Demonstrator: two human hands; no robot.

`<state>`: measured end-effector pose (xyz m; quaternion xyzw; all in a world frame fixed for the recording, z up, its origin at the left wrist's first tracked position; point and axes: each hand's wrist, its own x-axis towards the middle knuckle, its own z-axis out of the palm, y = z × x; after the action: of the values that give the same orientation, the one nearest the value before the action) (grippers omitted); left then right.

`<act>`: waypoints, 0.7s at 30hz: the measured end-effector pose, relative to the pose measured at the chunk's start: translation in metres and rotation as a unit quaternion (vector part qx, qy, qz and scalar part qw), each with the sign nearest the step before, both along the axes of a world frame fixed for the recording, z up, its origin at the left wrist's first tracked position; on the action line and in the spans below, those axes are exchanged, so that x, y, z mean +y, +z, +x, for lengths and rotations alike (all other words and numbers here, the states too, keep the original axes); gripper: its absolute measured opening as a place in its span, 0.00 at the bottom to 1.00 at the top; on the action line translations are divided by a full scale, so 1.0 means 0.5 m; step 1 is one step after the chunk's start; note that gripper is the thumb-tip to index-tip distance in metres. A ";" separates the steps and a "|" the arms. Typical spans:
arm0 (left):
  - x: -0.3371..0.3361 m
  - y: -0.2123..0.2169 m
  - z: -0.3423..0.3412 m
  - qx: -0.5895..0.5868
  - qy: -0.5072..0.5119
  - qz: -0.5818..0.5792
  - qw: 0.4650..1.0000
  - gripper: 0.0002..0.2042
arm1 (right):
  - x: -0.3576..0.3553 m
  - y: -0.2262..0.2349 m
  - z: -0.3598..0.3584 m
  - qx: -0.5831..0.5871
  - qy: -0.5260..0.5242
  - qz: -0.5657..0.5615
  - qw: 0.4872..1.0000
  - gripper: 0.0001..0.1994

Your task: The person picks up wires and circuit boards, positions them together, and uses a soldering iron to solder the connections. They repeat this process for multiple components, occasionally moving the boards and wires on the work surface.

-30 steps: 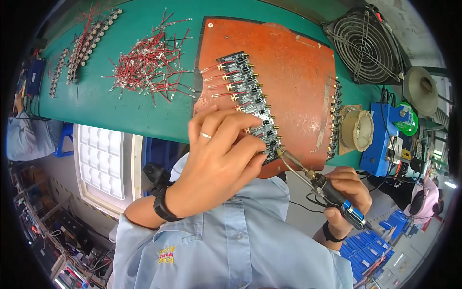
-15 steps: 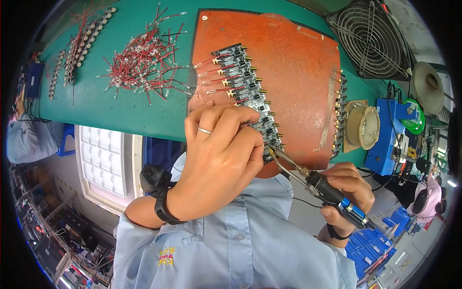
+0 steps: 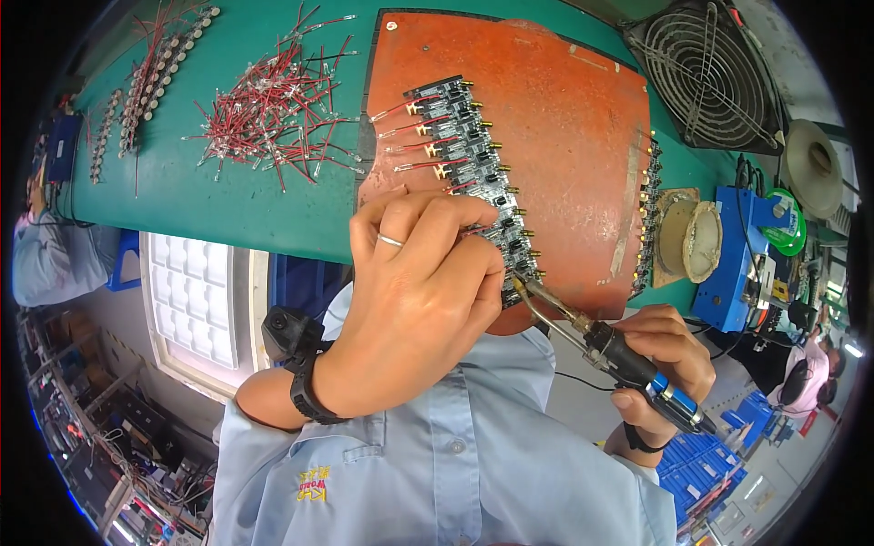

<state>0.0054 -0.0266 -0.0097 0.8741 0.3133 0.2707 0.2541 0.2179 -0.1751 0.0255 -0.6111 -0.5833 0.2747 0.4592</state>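
Observation:
A strip of black circuit boards (image 3: 482, 168) slants across an orange mat (image 3: 564, 127), with brass-coloured posts along its right edge. Several red-wired parts stick out from its upper left side. My left hand (image 3: 414, 282) rests over the lower left of the strip, thumb and fingers pinched together at the boards; what they grip is hidden beneath them. In my right hand (image 3: 669, 364) is a soldering iron (image 3: 624, 359) with a blue and black handle and a thin metal tube alongside. Its tip is at the lower end of the strip, close to my left fingertips.
Loose red-wired clear LEDs (image 3: 273, 114) lie heaped on the green bench (image 3: 182, 205). Another board strip (image 3: 647, 214) stands along the mat's right edge. Beyond it are a round tan holder (image 3: 696, 241), a blue metal box (image 3: 724, 259) and a fan (image 3: 706, 73). White trays (image 3: 196, 305) sit lower left.

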 end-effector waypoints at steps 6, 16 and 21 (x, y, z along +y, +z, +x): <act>0.001 -0.003 0.001 -0.003 -0.003 0.001 1.000 0.08 | -0.005 0.001 0.003 0.003 -0.005 0.009 1.000 0.24; 0.003 0.005 -0.004 0.008 -0.018 -0.015 1.000 0.12 | -0.008 -0.003 0.009 0.002 -0.022 0.031 0.999 0.25; 0.009 0.013 -0.022 0.025 -0.065 -0.051 0.996 0.20 | -0.016 -0.018 0.001 0.034 -0.091 0.064 0.993 0.27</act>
<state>-0.0058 -0.0223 -0.0035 0.8851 0.2754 0.2153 0.3072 0.2185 -0.1829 0.0162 -0.6215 -0.5253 0.2149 0.5400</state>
